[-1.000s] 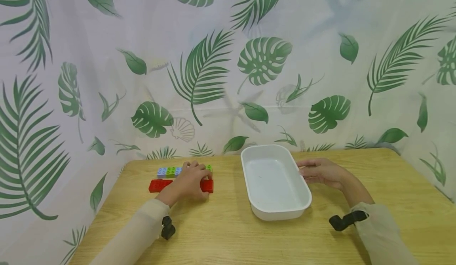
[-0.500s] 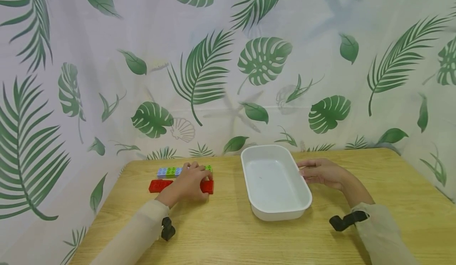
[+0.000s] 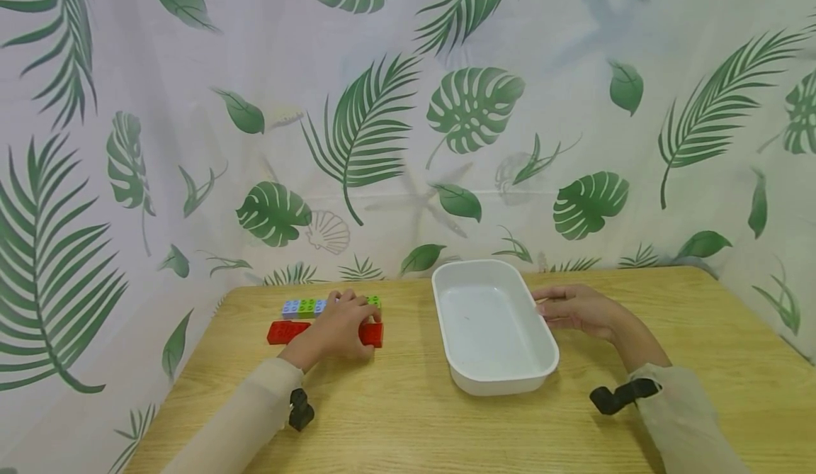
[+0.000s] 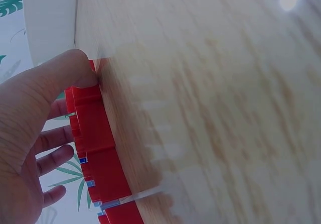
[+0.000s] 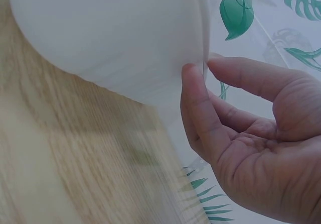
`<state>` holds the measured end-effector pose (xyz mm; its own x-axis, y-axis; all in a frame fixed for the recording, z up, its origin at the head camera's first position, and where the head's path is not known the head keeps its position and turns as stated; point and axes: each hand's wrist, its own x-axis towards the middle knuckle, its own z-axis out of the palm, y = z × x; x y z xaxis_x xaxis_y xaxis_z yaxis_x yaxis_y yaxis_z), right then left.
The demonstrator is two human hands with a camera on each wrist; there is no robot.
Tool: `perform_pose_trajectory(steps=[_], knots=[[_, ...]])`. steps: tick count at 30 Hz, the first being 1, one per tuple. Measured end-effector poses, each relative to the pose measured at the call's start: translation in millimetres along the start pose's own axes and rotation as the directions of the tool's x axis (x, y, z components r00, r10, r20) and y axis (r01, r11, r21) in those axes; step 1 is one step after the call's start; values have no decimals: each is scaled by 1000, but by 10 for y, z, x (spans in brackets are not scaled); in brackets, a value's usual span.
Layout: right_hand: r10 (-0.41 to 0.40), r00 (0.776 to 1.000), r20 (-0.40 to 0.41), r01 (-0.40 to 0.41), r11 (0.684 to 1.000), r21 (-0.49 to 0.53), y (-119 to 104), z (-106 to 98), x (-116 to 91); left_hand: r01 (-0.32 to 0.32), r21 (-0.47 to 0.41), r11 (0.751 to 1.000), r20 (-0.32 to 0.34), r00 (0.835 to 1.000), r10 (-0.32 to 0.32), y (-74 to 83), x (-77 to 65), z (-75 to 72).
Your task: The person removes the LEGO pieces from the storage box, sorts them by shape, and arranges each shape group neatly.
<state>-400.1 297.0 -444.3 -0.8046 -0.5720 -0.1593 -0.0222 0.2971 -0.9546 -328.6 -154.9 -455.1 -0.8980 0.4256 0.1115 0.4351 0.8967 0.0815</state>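
Note:
On the left of the table, my left hand (image 3: 345, 324) reaches over a row of red toy building bricks (image 3: 372, 334). Its thumb lies against the near side of the right-end brick and its fingers curl over to the far side, gripping it. The left wrist view shows the thumb on the red brick (image 4: 95, 123) row, which stands on the wood. Behind it runs a row of light blue and green bricks (image 3: 307, 309), partly hidden by the hand. My right hand (image 3: 576, 309) pinches the right rim of a white plastic tub (image 5: 110, 38) between thumb and fingers.
The wooden table (image 3: 408, 424) ends at the back against a leaf-printed curtain (image 3: 395, 141), which also hangs along the left side. The tub's bare inner floor shows in the head view. A black wrist mount (image 3: 621, 394) sits on each sleeve.

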Motion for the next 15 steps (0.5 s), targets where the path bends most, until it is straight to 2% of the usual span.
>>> perform_pose_trajectory(steps=[15], knots=[[5,1000,-8,-5,1000,-9,-26,9,-3,-12,-10,1000,3,1000,12,-19,-2,3]])
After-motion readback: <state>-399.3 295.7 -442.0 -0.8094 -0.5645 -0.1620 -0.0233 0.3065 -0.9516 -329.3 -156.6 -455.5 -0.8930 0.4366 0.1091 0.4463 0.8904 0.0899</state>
